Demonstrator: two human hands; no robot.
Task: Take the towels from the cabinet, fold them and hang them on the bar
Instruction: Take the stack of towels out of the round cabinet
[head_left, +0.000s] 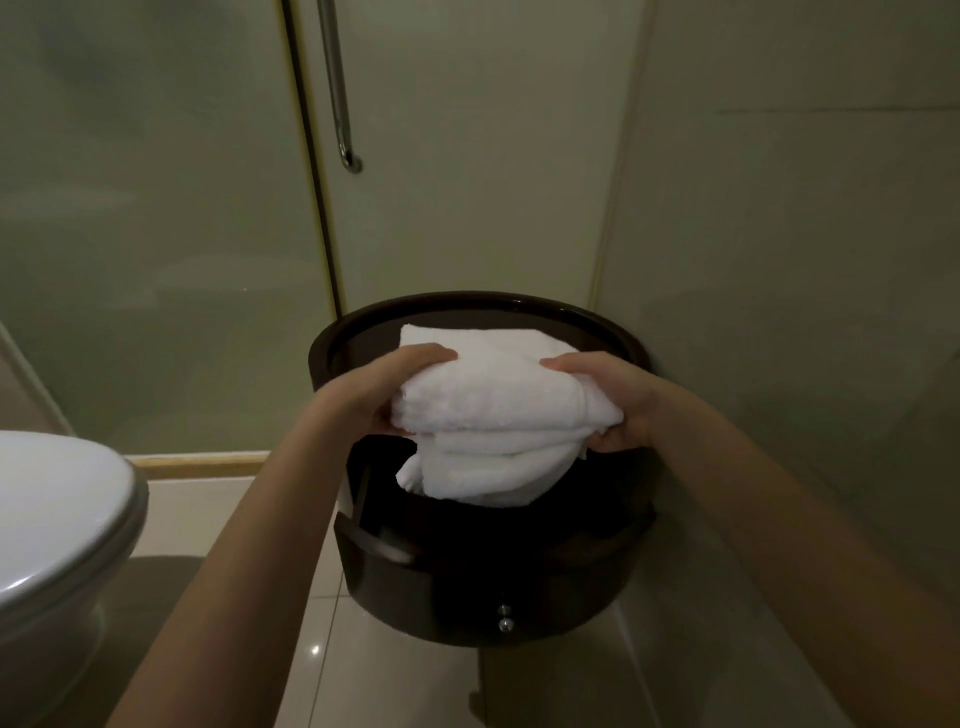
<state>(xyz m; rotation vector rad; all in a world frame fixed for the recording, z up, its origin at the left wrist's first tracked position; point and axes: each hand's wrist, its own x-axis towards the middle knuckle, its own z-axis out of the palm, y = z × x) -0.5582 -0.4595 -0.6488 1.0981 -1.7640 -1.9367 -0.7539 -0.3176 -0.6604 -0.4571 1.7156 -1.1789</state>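
Towels (498, 410): white stack held over open cabinet (483, 571), clamped at both ends by left hand (387, 395) and right hand (608, 400). Judged soft, light, floppy; lower fold sagging. Side grip with support underneath advised.

The towels (498, 415) between my hands are plain white, with a soft looped texture and no stripe or print. The round cabinet (467, 587) in front of me is a very dark glossy brown, almost black inside, with two small silver knobs (505, 618) on its front. The toilet lid (57, 514) beside me is white with a greyish rim. The glass door (156, 218) looks frosted pale green, its handle (337, 88) silver metal, the floor tiles (395, 686) shiny beige
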